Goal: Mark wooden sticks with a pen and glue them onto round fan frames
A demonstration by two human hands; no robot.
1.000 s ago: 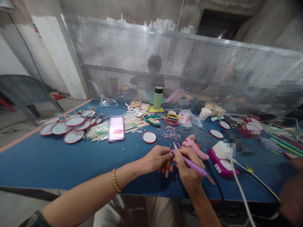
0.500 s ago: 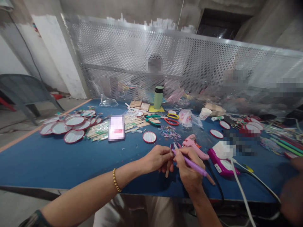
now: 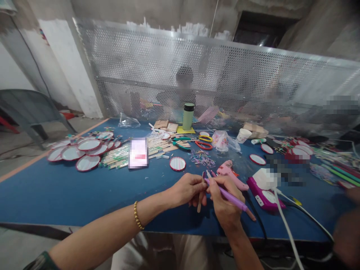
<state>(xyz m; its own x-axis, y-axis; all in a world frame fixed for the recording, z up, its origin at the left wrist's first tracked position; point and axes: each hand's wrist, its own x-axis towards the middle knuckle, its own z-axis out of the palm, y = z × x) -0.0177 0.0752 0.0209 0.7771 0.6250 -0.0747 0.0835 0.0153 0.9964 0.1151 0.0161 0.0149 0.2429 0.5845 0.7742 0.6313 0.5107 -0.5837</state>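
Observation:
My left hand [image 3: 189, 190] is closed on a thin wooden stick [image 3: 200, 202], which stands nearly upright with a dark purple piece at its top end. In my right hand [image 3: 227, 198] is a purple pen-like tool [image 3: 233, 198], its pale tip close to the top of the stick. Just beyond my right hand lies a pink glue gun [image 3: 231, 174]. A round red-rimmed disc [image 3: 177, 164] rests on the table beyond my left hand.
Red-rimmed discs [image 3: 72, 153] and a bundle of sticks [image 3: 118, 155] cover the left of the blue table [image 3: 84, 198]. A green bottle [image 3: 188, 117], pliers [image 3: 181, 144] and a paper cup [image 3: 243, 135] stand or lie behind. A magenta power strip [image 3: 263, 197] with cables is right.
The purple tool has turned slightly in my right hand, and its rear end sits a little lower. The stick has shifted slightly. Both hands stay in nearly the same place.

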